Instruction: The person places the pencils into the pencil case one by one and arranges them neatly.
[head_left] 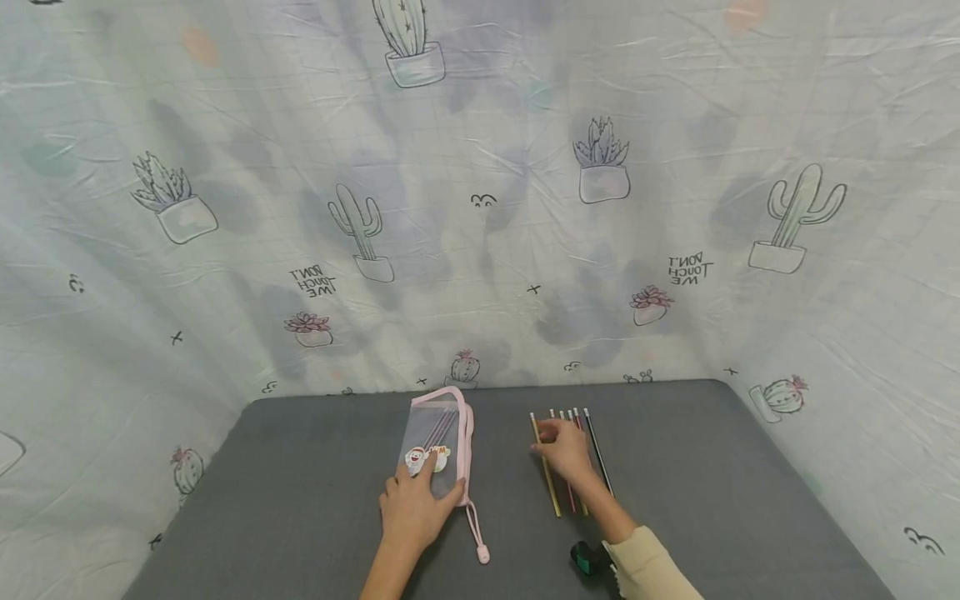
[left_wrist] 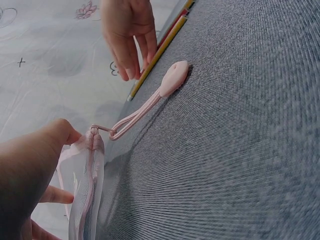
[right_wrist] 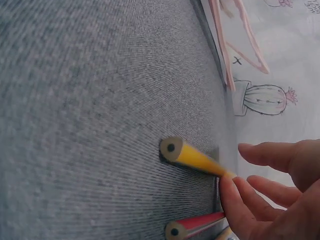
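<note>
A clear pencil case [head_left: 467,442] with a pink zipped edge and cartoon stickers lies on the grey table. Through its side, several thin pencils [head_left: 441,427] show. My left hand [head_left: 414,507] rests on the case with fingers spread, the thumb by its zipped edge. To the right, my right hand [head_left: 564,450] is at a yellow pencil [head_left: 552,493], the leftmost of a loose row. In the right wrist view its fingertips touch that yellow pencil [right_wrist: 197,159], while the thumb stands apart. A red pencil [right_wrist: 197,226] lies beside it.
A black pencil [head_left: 597,446] ends the row on the right. The case's pink zip cord [left_wrist: 142,115] with its pull tab [left_wrist: 175,78] trails onto the table [head_left: 300,500]. A dark object with a green patch [head_left: 583,558] is by the right sleeve. A cactus-print curtain [head_left: 480,250] stands behind.
</note>
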